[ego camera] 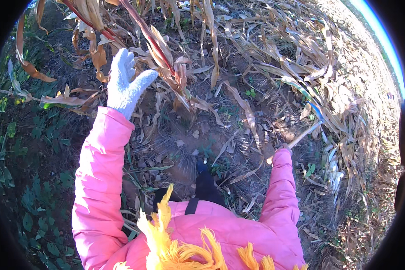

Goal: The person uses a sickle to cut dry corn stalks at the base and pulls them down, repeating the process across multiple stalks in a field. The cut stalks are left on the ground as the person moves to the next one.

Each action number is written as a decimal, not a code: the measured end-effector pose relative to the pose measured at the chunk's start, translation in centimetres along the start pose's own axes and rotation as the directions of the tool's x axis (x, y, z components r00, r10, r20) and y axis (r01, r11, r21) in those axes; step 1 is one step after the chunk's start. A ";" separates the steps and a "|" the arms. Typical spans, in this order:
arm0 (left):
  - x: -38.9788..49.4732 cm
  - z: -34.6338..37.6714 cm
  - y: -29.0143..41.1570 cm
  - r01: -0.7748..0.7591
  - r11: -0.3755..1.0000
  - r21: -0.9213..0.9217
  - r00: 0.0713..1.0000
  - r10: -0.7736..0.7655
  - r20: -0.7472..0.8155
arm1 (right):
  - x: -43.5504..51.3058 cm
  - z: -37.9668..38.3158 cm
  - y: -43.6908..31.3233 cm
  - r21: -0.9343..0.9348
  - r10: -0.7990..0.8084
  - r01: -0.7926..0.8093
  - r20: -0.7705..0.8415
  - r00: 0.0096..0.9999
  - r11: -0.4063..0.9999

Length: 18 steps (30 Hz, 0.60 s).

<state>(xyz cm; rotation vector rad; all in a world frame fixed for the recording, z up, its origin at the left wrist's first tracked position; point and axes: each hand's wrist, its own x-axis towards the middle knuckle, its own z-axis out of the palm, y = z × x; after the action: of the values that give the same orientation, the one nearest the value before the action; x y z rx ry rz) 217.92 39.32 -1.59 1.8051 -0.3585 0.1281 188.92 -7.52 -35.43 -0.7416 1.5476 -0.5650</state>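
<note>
My left hand (126, 82), in a pale knitted glove, is raised with its thumb and fingers apart and holds nothing. Just to its right a reddish dry corn stalk (152, 40) leans, with withered leaves along it. A second reddish stalk (84, 20) rises above the hand. My right hand (284, 147), mostly hidden by its pink sleeve, grips the wooden handle (304, 135) of a hand tool that looks like a sickle. A bluish, blade-like part (315, 109) shows at the handle's far end, partly lost among dry leaves.
Cut corn stalks and dry leaves (310, 44) lie heaped at the upper right and along the right side. Green leafy plants (30, 202) grow at the left. Pale husks (334, 173) lie right of my right hand. My dark-clad leg (207, 185) stands on littered soil.
</note>
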 end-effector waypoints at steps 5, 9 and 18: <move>7.9 3.8 0.8 -0.003 0.995 -0.098 0.999 0.006 0.033 | -6.8 8.7 -3.1 -0.139 -0.018 -0.020 -0.266 0.964 0.990; 8.0 5.1 0.0 0.105 0.945 -0.310 0.989 -0.067 0.133 | -11.8 14.2 5.2 -0.417 0.065 -0.150 -0.210 0.975 0.896; 2.7 -2.9 0.0 0.083 0.948 -0.306 0.961 -0.157 -0.227 | -30.4 7.2 32.3 -0.923 0.932 -0.194 0.289 0.220 0.332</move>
<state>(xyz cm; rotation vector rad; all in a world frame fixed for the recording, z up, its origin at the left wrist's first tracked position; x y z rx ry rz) 220.80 41.63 -0.11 1.4894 -0.0802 0.2021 192.65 37.06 -39.28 -0.6567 0.8868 1.1379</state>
